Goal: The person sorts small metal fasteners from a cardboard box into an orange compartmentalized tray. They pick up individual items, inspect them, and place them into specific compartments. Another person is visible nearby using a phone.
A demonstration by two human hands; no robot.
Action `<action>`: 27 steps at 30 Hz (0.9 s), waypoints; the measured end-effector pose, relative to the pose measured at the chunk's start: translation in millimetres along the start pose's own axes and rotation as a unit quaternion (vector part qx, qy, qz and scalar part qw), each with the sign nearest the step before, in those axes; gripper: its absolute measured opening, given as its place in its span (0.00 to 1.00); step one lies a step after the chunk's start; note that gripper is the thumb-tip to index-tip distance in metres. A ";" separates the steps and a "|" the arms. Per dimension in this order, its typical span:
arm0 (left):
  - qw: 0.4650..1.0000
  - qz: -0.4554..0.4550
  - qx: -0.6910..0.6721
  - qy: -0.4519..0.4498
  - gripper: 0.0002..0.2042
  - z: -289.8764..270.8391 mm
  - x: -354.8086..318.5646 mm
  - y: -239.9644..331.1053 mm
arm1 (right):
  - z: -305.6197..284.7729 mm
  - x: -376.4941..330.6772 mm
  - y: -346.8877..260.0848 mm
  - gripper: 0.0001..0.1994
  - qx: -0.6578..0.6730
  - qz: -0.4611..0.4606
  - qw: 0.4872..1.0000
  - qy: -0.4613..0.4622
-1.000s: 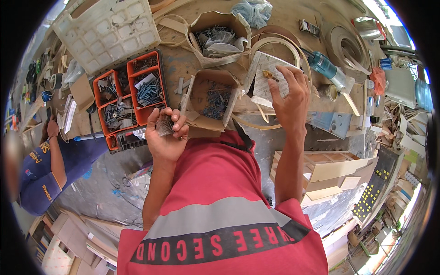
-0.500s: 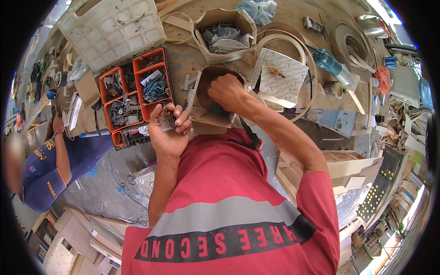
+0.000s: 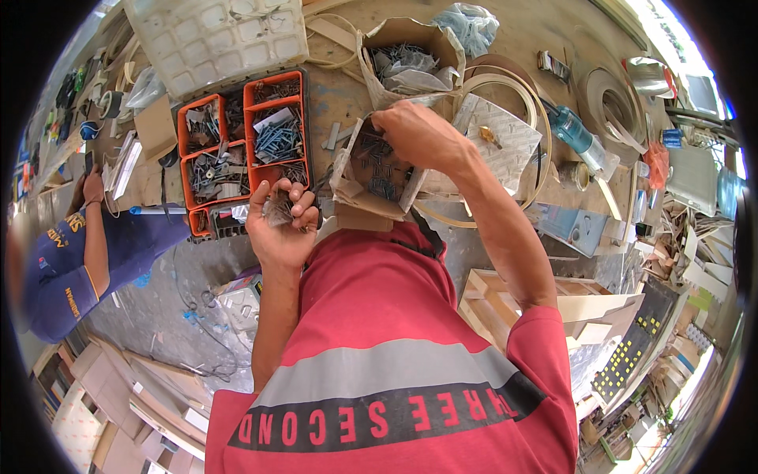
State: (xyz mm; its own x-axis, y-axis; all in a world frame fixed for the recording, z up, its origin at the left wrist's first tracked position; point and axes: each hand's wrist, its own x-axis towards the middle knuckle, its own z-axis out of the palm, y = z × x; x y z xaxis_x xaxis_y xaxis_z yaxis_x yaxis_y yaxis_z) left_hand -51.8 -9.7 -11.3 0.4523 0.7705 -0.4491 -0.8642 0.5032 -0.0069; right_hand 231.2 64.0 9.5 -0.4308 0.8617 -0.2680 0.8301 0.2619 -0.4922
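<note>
Your right hand has left the pale board, where it hovered over the brass-coloured piece a second ago, and is now at the small cardboard box. Half a second ago it reached down into that box; now it sits higher, across the far right corner, fingers bent down at the far rim. You hide the fingertips from view, so I cannot tell whether they pinch anything. The brass-coloured piece stays on the board.

With your hand shifted aside, more of the dark screws show, lying loose on the bottom of the box. Your left hand has hardly changed: palm up, left of the box, fingers curled around a small clump of thin metal pieces, close to the orange sorting tray.

For the work in hand, this seems to move your attention from the board to the loose screws, with the left hand acting as holder while the right does the reaching.
</note>
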 end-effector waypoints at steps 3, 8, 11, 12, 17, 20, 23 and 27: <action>1.000 -0.005 0.007 -0.008 0.16 0.7 3.4 2.5 | -6.0 -0.9 2.9 0.08 -0.028 -0.007 1.000 -0.005; 1.000 -0.009 0.029 -0.004 0.17 6.9 9.8 3.4 | 24.0 -5.8 -8.7 0.07 -0.092 -0.001 0.995 -0.038; 0.999 -0.011 0.037 -0.016 0.17 7.9 11.8 2.8 | 51.4 -0.9 -7.9 0.07 -0.088 -0.018 0.995 -0.042; 0.999 -0.011 0.038 -0.019 0.17 8.0 11.9 2.6 | 55.4 1.8 -6.3 0.07 -0.077 -0.018 0.996 -0.047; 0.999 -0.009 0.034 -0.011 0.17 6.5 8.8 3.8 | 36.3 -1.2 5.7 0.10 -0.005 0.041 0.998 -0.043; 1.000 -0.004 0.024 -0.007 0.17 2.6 5.9 5.5 | 15.9 -6.9 6.6 0.10 0.017 0.050 0.998 -0.042; 1.000 0.000 0.021 -0.003 0.17 -0.8 4.9 7.0 | 0.0 -17.0 5.2 0.10 0.088 0.033 0.996 -0.002; 1.000 0.000 0.020 0.000 0.16 -3.2 4.3 8.7 | -18.3 -25.5 7.2 0.10 0.179 0.052 0.982 0.003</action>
State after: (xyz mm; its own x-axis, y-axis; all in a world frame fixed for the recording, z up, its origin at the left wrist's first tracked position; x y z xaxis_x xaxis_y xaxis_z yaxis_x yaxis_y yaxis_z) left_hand -58.2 -3.3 -16.1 0.4523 0.7702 -0.4497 -0.8546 0.5185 0.0285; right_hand 254.6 51.8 28.0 -0.3467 0.8788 -0.3279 0.6912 0.0031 -0.7227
